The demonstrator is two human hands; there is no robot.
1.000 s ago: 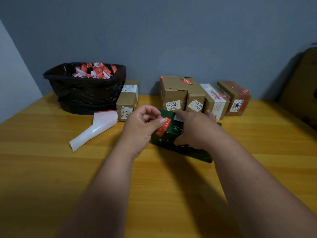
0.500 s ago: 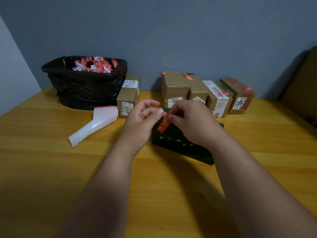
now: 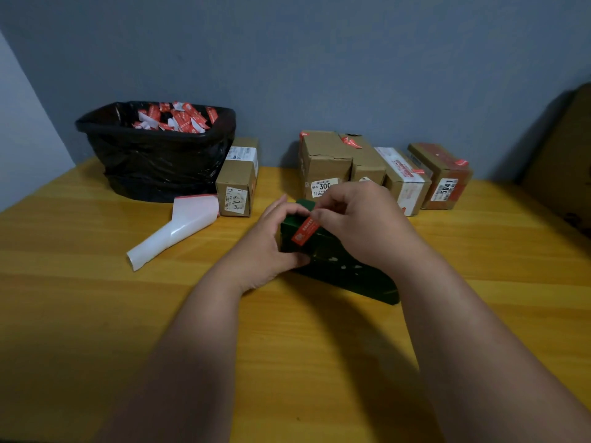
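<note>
Down comes the left hand (image 3: 265, 247) since half a second ago. It has let go of the red sticker (image 3: 303, 233) and now wraps the near end of the green box (image 3: 345, 270), thumb low and fingers curled over the top edge.

Across the wooden table (image 3: 96, 314), a black-lined bin (image 3: 153, 161) full of red scraps sits well beyond the left hand. A row of brown parcels (image 3: 323, 161) stands just beyond both hands, and a curled white paper roll (image 3: 179, 231) lies out to the left.

The green box lies flat between the hands. Its long axis runs from the left hand's end, under the right hand (image 3: 361, 225), back toward the right forearm.

That right hand pinches the sticker's upper tip between thumb and fingers. The strip slants down-left over the box's end corner.

The risk, I'd say, is a crooked or creased seal — let the tip go before it's smoothed and it lifts. If the left hand's hold loosens, the box slides and drags the strip askew.
</note>
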